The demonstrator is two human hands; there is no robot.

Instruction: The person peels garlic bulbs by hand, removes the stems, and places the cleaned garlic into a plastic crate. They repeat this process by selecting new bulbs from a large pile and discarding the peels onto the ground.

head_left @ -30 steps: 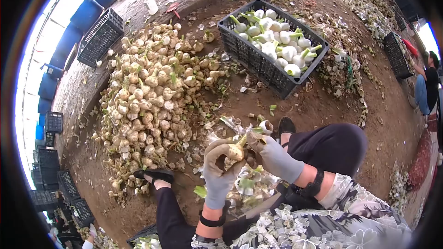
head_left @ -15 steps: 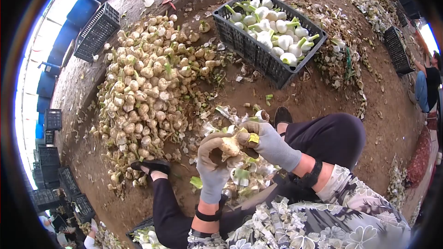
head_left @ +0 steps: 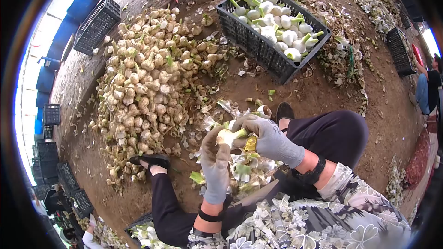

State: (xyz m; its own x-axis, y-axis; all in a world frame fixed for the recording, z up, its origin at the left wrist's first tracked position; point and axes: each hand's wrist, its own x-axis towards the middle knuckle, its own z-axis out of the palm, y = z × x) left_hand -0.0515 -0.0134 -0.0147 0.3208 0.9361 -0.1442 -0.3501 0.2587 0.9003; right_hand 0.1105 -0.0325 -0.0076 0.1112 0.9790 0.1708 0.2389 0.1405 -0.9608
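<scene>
A pale garlic bulb [head_left: 225, 137] with a short green stem is held in front of my knees. My left hand [head_left: 215, 170], in a grey glove with a brown-stained palm, curls its fingers around the bulb. From the other side my right hand [head_left: 272, 140], gloved too, closes at the bulb's stem end; its fingertips are partly hidden. Something yellow [head_left: 250, 143] shows by its fingers, perhaps tape or a wrap. White peeled skins and stem scraps [head_left: 242, 171] lie below my hands.
A big heap of unpeeled garlic [head_left: 143, 92] spreads ahead on the left. Ahead on the right stands a black crate [head_left: 258, 48] with cleaned white bulbs. Another dark crate [head_left: 98, 25] is at the far left. A person [head_left: 431, 83] sits at the far right edge.
The bulb has turned in my hands, and its whiter side and green stem now show. My left fingers have shifted around it, while the right hand stays close by.
</scene>
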